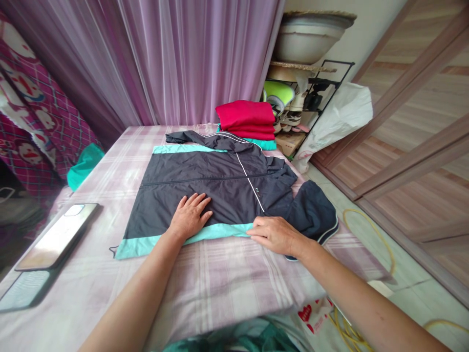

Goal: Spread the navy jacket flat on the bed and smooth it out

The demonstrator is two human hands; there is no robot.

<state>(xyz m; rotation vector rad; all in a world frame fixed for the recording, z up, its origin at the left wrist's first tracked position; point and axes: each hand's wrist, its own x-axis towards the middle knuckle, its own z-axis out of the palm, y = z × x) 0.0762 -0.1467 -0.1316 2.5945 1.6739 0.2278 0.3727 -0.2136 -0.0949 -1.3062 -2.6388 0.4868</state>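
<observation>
A dark navy jacket [205, 188] with teal bands and white piping lies flat and face up on a pink checked bedsheet [205, 288]. Its hood [311, 215] spreads out to the right. My left hand [189, 216] rests palm down on the jacket's lower body, with its fingers spread. My right hand [274, 235] lies on the teal hem [220, 235], with its fingers flat along the fabric and holding nothing.
Folded red and teal clothes [245, 120] sit at the far end of the bed. A phone [56, 236] lies at the left, near a teal cloth [85, 166]. Beyond the bed are a shoe rack [304, 98], a white plastic bag [335, 124] and a purple curtain [183, 58].
</observation>
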